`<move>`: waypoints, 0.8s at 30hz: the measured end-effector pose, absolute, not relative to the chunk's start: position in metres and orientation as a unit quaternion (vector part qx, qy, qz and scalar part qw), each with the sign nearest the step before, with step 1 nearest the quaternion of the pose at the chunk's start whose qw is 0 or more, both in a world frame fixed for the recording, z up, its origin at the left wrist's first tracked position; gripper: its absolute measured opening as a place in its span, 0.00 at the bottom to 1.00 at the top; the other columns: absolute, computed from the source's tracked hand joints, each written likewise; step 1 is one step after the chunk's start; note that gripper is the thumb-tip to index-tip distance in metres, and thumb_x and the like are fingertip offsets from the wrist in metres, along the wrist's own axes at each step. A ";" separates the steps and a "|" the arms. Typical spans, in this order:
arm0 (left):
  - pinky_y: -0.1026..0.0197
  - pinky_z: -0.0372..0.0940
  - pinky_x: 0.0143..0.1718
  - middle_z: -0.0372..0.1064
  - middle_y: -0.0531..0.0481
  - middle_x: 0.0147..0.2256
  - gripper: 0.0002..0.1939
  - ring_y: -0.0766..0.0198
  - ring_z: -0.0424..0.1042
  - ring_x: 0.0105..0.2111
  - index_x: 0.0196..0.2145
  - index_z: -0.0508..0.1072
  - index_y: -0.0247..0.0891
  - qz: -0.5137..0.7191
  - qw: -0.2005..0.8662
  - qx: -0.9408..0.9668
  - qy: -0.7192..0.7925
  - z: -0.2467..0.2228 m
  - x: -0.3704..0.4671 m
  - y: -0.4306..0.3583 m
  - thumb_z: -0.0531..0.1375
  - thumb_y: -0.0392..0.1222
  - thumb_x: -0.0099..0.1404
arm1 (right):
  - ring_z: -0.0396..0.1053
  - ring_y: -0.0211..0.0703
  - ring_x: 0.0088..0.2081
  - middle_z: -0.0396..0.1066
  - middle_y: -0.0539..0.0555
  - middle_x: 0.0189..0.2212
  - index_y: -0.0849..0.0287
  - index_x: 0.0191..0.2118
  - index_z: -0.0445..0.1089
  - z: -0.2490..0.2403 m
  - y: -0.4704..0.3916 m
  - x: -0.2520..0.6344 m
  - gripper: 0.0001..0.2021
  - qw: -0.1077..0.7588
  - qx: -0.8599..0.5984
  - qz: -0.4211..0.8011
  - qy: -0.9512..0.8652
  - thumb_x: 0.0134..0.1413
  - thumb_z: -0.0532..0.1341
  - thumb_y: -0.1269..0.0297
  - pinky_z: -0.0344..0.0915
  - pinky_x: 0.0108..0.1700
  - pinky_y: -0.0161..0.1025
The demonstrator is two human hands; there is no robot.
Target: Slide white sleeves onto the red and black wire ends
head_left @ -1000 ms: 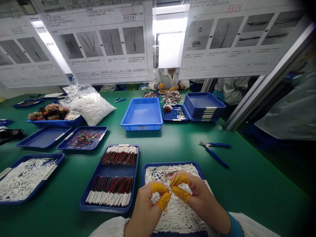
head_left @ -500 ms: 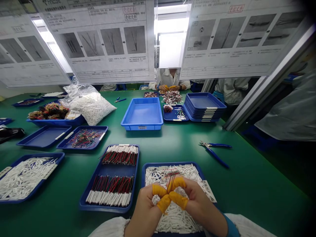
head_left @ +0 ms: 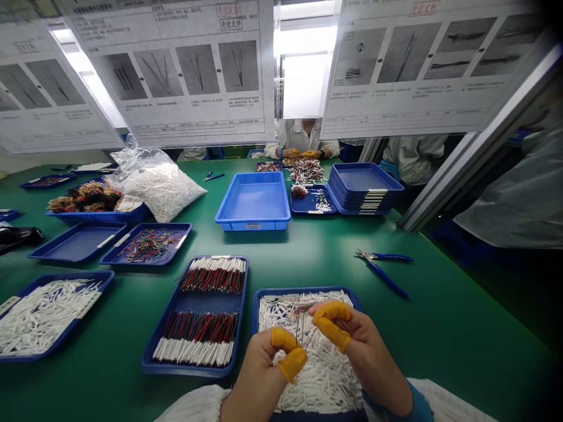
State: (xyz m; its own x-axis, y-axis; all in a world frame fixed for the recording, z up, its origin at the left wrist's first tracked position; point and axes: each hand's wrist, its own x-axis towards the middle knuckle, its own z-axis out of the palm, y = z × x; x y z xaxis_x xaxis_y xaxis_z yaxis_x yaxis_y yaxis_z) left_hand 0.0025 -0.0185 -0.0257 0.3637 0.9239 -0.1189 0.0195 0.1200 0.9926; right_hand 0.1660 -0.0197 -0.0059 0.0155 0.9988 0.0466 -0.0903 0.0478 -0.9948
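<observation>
My left hand, in yellow finger cots, pinches a few thin wires; dark strands stand up from its fingertips. Up and to the right, my right hand, also in yellow cots, has thumb and forefinger pressed together on what looks like a thin red wire slanting up from the left fingertips. Both hands are above a blue tray filled with short white tubes, where a few red wires lie near the back. Left of them, a blue tray holds two rows of red, dark and green wires with white sleeves.
Blue-handled cutters lie open at the right. Behind are a light-blue bin and stacked trays. A bag of white pieces and more trays stand left. Instruction sheets hang above; a co-worker sits opposite.
My right hand has moved up and right, away from my left hand, and the red wire now spans the gap between them. My left hand has stayed nearly in place.
</observation>
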 end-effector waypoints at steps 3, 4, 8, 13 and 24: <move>0.64 0.59 0.28 0.62 0.52 0.22 0.08 0.66 0.60 0.24 0.21 0.68 0.34 0.363 0.626 0.562 0.401 -0.025 0.001 -0.019 0.62 0.38 0.53 | 0.69 0.51 0.38 0.73 0.55 0.30 0.56 0.26 0.71 -0.010 -0.020 0.166 0.08 0.561 -0.467 0.492 -0.475 0.44 0.64 0.58 0.66 0.41 0.46; 0.64 0.58 0.28 0.62 0.52 0.22 0.08 0.66 0.60 0.24 0.21 0.67 0.34 0.363 0.625 0.566 0.396 -0.024 0.000 -0.019 0.62 0.38 0.54 | 0.69 0.50 0.37 0.73 0.55 0.30 0.56 0.26 0.71 -0.011 -0.019 0.166 0.08 0.566 -0.468 0.488 -0.471 0.43 0.65 0.57 0.67 0.41 0.46; 0.64 0.58 0.28 0.62 0.52 0.22 0.08 0.66 0.60 0.25 0.21 0.67 0.34 0.362 0.621 0.572 0.395 -0.025 -0.001 -0.018 0.61 0.37 0.54 | 0.70 0.51 0.37 0.73 0.56 0.30 0.57 0.25 0.72 -0.013 -0.016 0.167 0.10 0.553 -0.468 0.497 -0.478 0.41 0.66 0.56 0.67 0.41 0.46; 0.64 0.57 0.25 0.59 0.53 0.21 0.08 0.66 0.58 0.23 0.19 0.65 0.34 0.336 0.626 0.564 0.420 -0.020 0.002 -0.019 0.60 0.37 0.53 | 0.70 0.48 0.37 0.72 0.55 0.30 0.57 0.31 0.71 -0.010 -0.018 0.165 0.08 0.517 -0.463 0.521 -0.497 0.46 0.64 0.59 0.66 0.44 0.46; 0.65 0.56 0.26 0.60 0.53 0.20 0.10 0.67 0.58 0.22 0.18 0.64 0.35 0.324 0.572 0.640 0.398 -0.013 0.004 -0.021 0.58 0.35 0.55 | 0.68 0.48 0.36 0.72 0.54 0.29 0.56 0.28 0.71 -0.013 -0.017 0.169 0.06 0.541 -0.476 0.453 -0.525 0.47 0.63 0.61 0.66 0.40 0.44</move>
